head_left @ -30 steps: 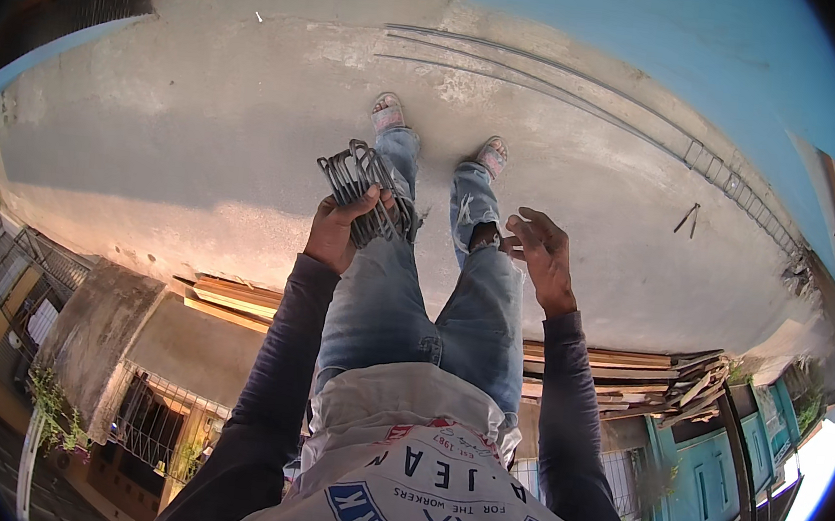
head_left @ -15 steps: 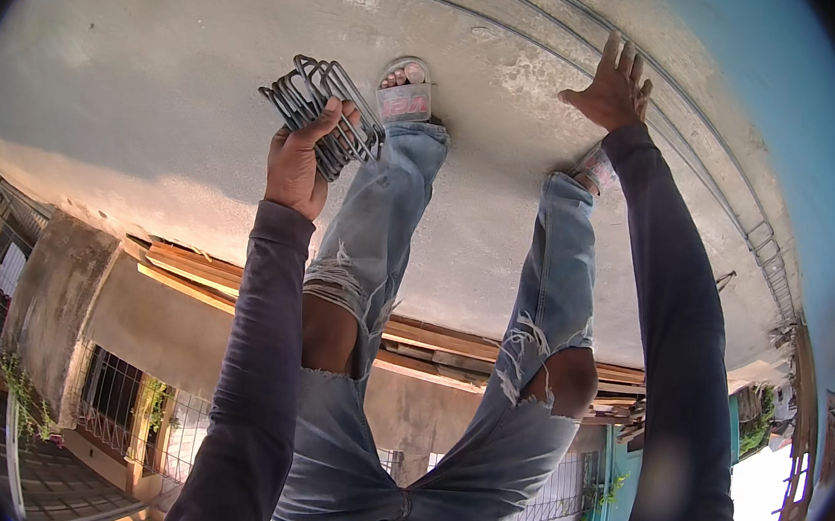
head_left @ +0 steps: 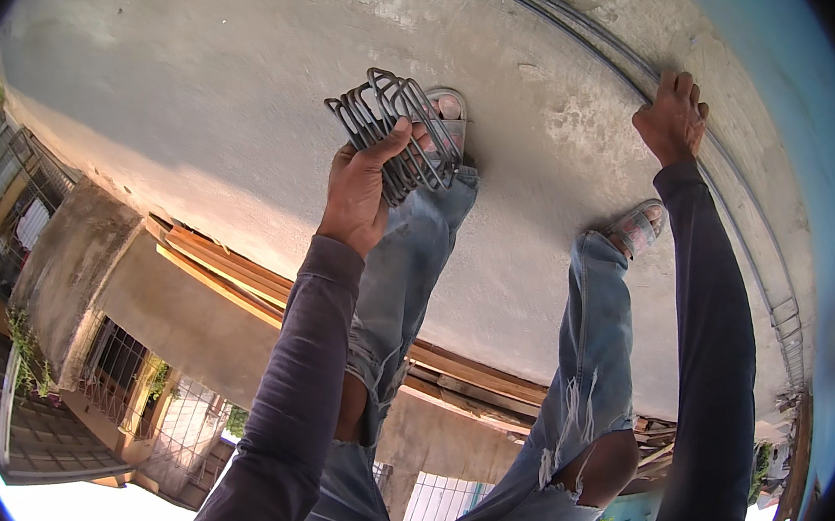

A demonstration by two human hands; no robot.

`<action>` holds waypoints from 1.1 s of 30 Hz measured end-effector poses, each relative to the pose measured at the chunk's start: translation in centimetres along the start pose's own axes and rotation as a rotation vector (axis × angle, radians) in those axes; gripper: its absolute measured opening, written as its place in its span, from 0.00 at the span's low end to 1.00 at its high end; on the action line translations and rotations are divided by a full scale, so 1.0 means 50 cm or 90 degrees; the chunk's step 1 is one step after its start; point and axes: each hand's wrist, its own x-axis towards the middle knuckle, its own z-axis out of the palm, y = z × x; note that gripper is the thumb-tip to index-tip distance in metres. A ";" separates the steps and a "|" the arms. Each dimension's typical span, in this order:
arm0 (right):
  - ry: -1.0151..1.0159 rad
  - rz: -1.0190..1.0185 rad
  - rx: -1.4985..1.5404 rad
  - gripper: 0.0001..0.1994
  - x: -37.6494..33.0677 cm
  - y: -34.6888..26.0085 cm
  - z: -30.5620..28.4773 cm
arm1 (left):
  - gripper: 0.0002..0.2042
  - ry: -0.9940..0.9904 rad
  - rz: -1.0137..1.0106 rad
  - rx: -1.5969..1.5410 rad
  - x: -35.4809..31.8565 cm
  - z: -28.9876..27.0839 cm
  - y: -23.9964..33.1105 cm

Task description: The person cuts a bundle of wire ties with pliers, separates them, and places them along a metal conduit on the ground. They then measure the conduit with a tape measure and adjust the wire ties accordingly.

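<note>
At left, the left hand (head_left: 355, 194) holds a stack of bent metal loops (head_left: 382, 106) up off the floor (head_left: 286, 57), thumb pressed across it. At right, the right hand (head_left: 672, 119) is stretched far, its fingers curled at the long metal rods (head_left: 598, 57); whether they close round one, I cannot tell. This looks like taking hold; the next move seems to call for a firm one-handed grip.

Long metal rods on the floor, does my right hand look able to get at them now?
Probably yes: your right hand is at the long metal rods, with nothing visible in between; whether it grips them is unclear.
</note>
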 end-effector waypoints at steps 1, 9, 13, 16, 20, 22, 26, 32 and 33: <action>-0.011 -0.006 0.003 0.24 0.004 0.001 -0.006 | 0.18 -0.001 0.003 0.000 0.004 0.002 -0.002; -0.002 -0.047 0.016 0.26 -0.010 0.032 0.002 | 0.17 0.011 0.038 0.036 0.065 0.020 0.017; -0.023 -0.039 0.067 0.25 0.003 0.050 0.051 | 0.17 -0.009 0.069 0.044 0.136 0.042 0.029; -0.054 -0.047 0.094 0.22 -0.004 0.051 0.053 | 0.17 -0.041 0.094 0.071 0.197 0.051 0.052; -0.016 -0.056 0.137 0.17 -0.020 0.057 0.045 | 0.11 -0.063 0.154 0.114 0.266 0.073 0.081; -0.034 -0.053 0.145 0.17 -0.033 0.057 0.033 | 0.10 -0.085 0.171 0.160 0.299 0.071 0.093; -0.051 -0.066 0.153 0.17 -0.064 0.050 -0.013 | 0.15 -0.146 0.171 0.254 0.328 0.078 0.117; -0.015 -0.097 0.180 0.15 -0.081 0.063 -0.028 | 0.20 -0.242 0.141 0.363 0.309 0.118 0.140; -0.013 -0.097 0.184 0.15 -0.081 0.061 -0.032 | 0.20 -0.244 0.143 0.376 0.304 0.125 0.141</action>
